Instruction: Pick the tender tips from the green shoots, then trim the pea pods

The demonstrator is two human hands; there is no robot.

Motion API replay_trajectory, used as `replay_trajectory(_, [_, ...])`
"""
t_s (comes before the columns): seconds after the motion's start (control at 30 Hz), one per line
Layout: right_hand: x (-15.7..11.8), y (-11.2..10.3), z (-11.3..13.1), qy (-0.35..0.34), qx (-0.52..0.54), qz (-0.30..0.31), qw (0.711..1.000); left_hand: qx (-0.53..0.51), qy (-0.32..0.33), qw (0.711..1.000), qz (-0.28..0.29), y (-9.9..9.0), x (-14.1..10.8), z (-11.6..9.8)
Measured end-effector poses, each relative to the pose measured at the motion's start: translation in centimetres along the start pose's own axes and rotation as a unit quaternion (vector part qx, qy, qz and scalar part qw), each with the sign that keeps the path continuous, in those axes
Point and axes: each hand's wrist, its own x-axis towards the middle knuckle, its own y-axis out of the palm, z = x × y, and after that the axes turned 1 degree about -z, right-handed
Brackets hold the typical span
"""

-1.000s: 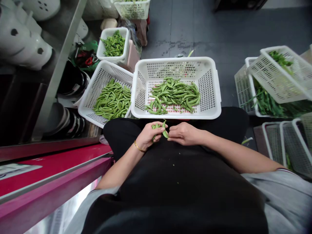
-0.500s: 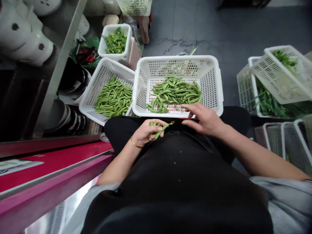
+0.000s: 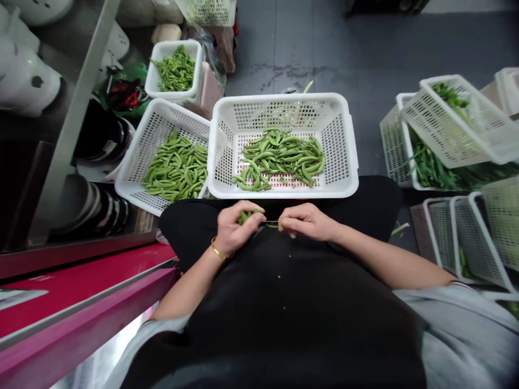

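My left hand (image 3: 240, 227), with a gold bangle at the wrist, is closed around several green pea pods (image 3: 244, 216) above my lap. Just to its right, my right hand (image 3: 304, 221) pinches a thin strand or pod end that stretches between the two hands. In front of my knees sits a white perforated basket (image 3: 351, 186) with a heap of green pods (image 3: 284, 154) on its bottom. A second white basket (image 3: 126, 182), tilted against its left side, holds another pile of pods (image 3: 177, 167).
A small white tub (image 3: 151, 86) of green peppers stands at the back left. Shelving with a metal post (image 3: 81, 92) and stacked dark bowls is on the left, above a red surface (image 3: 101, 270). Baskets of leafy greens (image 3: 438, 165) and stacked baskets (image 3: 476, 237) are at right.
My right hand has moved from the front edge of the middle basket to beside my left hand and closed in a pinch. The whole view has shifted slightly.
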Motion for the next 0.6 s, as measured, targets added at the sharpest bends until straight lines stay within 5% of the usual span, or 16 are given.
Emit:
replay_trajectory(0.07, [-0.9, -0.7, -1.3, -0.006, -0.100, -0.006, 0.995, -0.095, -0.064, 0.985, -0.128, -0.7, 0.6, 0.5])
replay_trajectory(0.13, [-1.8, -1.5, -2.2, 0.001, -0.232, 0.013, 0.973, -0.193, -0.119, 0.958, -0.174, -1.7, 1.5, 0.8])
replay_trajectory(0.27, [-2.4, -3.8, -1.2, 0.059, -0.399, 0.092, 0.911, -0.334, -0.243, 0.906, -0.097, -2.9, 2.6, 1.3])
replay_trajectory(0.4, [0.2, -7.7, -0.5, 0.135, -0.419, 0.083, 0.894, -0.401, -0.306, 0.863, -0.016, -1.9, 2.3, 1.6])
replay_trajectory(0.5, [3.6, -10.2, -3.8, 0.254, -0.509, 0.027, 0.822, -0.426, -0.321, 0.845, 0.043, -0.9, 2.2, 1.7])
replay_trajectory(0.6, [6.6, -11.2, -8.5, 0.333, -0.554, 0.038, 0.762, -0.405, -0.341, 0.845, 0.080, -0.5, 2.5, 1.6])
